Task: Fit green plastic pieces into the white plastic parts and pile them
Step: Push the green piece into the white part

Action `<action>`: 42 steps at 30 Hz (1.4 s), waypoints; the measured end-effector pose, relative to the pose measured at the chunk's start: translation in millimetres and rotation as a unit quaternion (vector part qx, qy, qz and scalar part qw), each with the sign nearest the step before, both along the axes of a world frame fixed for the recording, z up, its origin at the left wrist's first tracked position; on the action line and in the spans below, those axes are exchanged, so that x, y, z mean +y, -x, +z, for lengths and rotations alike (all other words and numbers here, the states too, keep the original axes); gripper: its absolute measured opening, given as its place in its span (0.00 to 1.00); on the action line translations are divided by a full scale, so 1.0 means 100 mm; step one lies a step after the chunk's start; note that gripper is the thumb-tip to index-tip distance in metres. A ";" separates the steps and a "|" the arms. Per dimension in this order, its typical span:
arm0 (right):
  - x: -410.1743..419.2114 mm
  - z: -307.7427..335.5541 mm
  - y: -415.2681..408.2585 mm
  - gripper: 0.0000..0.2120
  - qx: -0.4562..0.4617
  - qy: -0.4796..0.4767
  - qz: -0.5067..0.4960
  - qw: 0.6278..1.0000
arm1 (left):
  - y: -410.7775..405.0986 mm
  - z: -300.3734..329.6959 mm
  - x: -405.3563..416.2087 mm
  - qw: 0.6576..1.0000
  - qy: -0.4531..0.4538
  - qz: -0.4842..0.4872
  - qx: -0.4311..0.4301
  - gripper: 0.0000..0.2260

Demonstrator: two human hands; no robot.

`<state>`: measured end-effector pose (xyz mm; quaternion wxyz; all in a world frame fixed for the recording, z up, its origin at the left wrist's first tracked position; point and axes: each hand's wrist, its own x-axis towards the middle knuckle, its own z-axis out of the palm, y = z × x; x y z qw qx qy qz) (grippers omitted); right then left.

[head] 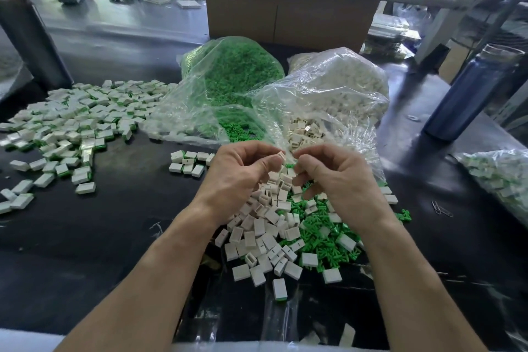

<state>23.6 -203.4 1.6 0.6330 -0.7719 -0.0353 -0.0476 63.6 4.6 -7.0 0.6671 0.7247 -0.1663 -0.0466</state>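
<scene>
My left hand (pixel 240 171) pinches a small white plastic part (pixel 280 156) between thumb and fingertips, held above the heap. My right hand (pixel 334 177) is just to its right with fingers curled; a sliver of green shows near its fingertips (pixel 290 166), but I cannot tell whether it holds that piece. Below both hands lies a mixed heap: loose white parts (pixel 263 226) on the left, green pieces (pixel 323 234) on the right. A pile of assembled white-and-green parts (pixel 80 117) spreads over the dark table at the left.
Two open clear bags stand behind the hands, one of green pieces (pixel 231 77), one of white parts (pixel 340 88). A cardboard box (pixel 285 14) is behind them. A blue bottle (pixel 471 94) stands at right, another bag of assembled parts (pixel 503 180) at far right, paper clips (pixel 441 208) nearby.
</scene>
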 end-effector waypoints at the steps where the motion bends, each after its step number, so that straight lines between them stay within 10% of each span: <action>1: 0.01 -0.01 0.00 0.08 -0.005 -0.022 -0.007 1.000 | 0.00 0.00 0.00 1.000 0.011 -0.002 0.003 0.05; 42: 0.24 -0.06 -0.01 0.04 -0.093 -0.071 -0.096 0.989 | 0.15 -0.01 -0.24 0.994 0.105 0.023 -0.006 0.02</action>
